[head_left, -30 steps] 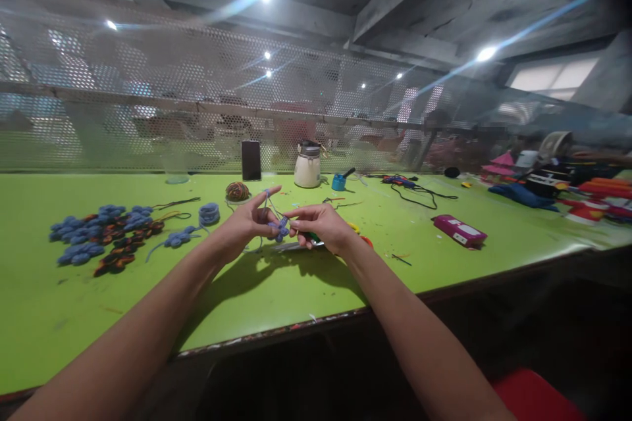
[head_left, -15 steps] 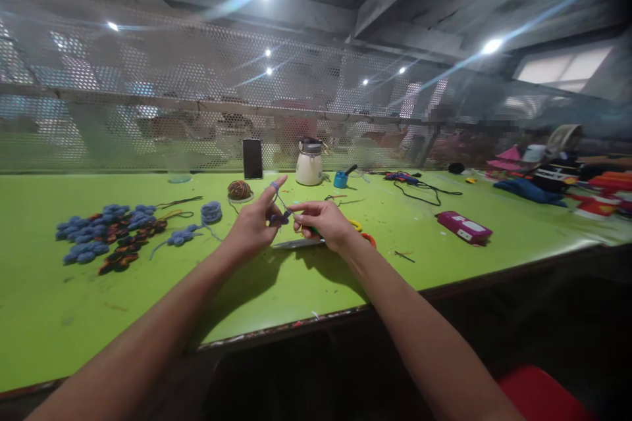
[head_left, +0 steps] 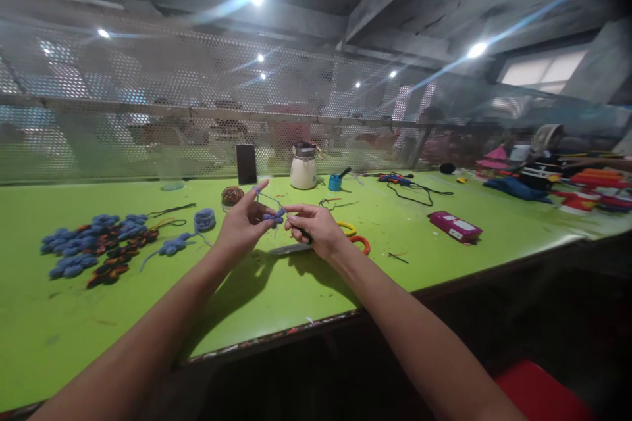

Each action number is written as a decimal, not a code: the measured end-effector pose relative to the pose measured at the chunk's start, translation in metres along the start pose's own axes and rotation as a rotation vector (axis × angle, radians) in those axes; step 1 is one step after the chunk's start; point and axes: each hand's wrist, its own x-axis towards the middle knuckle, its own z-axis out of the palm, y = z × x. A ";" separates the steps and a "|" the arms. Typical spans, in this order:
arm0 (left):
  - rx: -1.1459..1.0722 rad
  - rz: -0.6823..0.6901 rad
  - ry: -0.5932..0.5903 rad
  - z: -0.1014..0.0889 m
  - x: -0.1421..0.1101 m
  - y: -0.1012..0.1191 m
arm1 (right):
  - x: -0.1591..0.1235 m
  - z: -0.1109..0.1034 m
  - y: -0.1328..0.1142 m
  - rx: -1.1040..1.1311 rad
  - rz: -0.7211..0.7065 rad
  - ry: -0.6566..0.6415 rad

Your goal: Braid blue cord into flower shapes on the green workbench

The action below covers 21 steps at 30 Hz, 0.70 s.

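Above the green table, my left hand point(head_left: 240, 222) pinches a small blue crochet piece point(head_left: 273, 217), its index finger raised with blue yarn looped over it. My right hand point(head_left: 318, 227) is closed around a crochet hook with a dark handle point(head_left: 303, 235); the hook's tip meets the piece at the fingertips and is too small to make out. Under the right hand lie scissors point(head_left: 363, 245) with orange and yellow handles, partly covered. A blue yarn coil point(head_left: 204, 219) and a blue crochet flower point(head_left: 174, 245) rest left of my left hand.
Blue and dark-orange crochet flowers point(head_left: 79, 237) lie at left. Behind my hands are a variegated yarn ball point(head_left: 232, 196), a phone point(head_left: 246, 164), a cream jar point(head_left: 303, 171) and a blue pot point(head_left: 335, 182). A purple case point(head_left: 455, 227) lies at right. Perforated mesh point(head_left: 207, 79) backs the table point(head_left: 237, 322).
My hands have drawn slightly apart, and the yarn between the left index finger and the hook is now stretched longer. The whole view has shifted a little.
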 end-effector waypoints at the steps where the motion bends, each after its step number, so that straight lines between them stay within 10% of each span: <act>1: 0.071 0.031 0.023 0.002 -0.001 0.001 | 0.000 0.000 0.001 0.021 -0.002 0.003; 8: 0.260 0.125 0.069 0.006 -0.005 0.004 | 0.001 0.000 0.001 0.040 0.010 0.014; 21: -0.484 -0.360 -0.225 -0.013 -0.002 0.002 | -0.004 -0.009 -0.011 -0.157 0.088 -0.192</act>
